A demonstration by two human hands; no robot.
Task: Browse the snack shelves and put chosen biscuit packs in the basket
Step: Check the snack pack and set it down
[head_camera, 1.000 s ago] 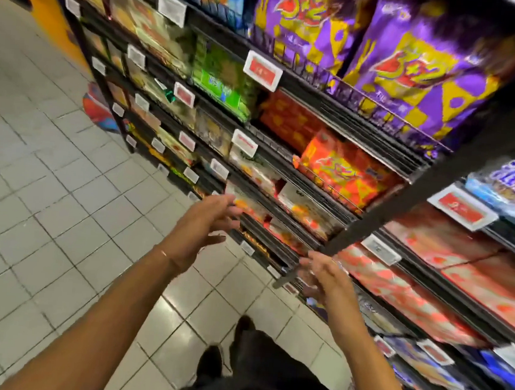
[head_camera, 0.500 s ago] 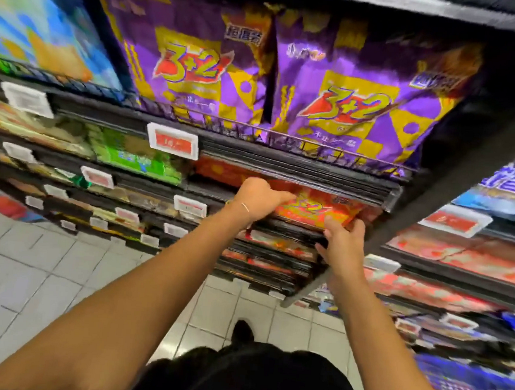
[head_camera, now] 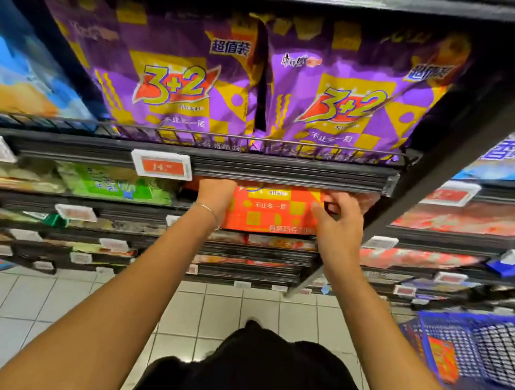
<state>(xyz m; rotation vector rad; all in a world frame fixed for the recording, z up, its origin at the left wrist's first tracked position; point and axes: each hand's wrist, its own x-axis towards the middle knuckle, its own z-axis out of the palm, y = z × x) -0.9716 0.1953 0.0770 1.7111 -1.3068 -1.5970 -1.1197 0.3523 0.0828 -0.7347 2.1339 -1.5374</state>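
An orange-red biscuit pack [head_camera: 272, 209] with yellow squares sticks out of the second shelf, below two big purple 3+2 packs [head_camera: 178, 88]. My left hand [head_camera: 215, 196] grips the pack's left end; its fingers are hidden under the shelf edge. My right hand [head_camera: 338, 218] holds the right end with curled fingers and thumb. The blue wire basket [head_camera: 484, 329] stands on the floor at the lower right, with an orange pack [head_camera: 441, 358] inside it.
A black shelf edge [head_camera: 282, 172] with a red price tag [head_camera: 160, 166] runs just above my hands. A dark upright post [head_camera: 434, 182] slants down on the right. Green packs [head_camera: 113, 184] lie to the left. White floor tiles [head_camera: 227, 308] lie below.
Both hands rose from the lower shelves to the second shelf and took hold of the orange-red pack, which now sticks farther out. My view swung to face the shelves, and the basket came into sight.
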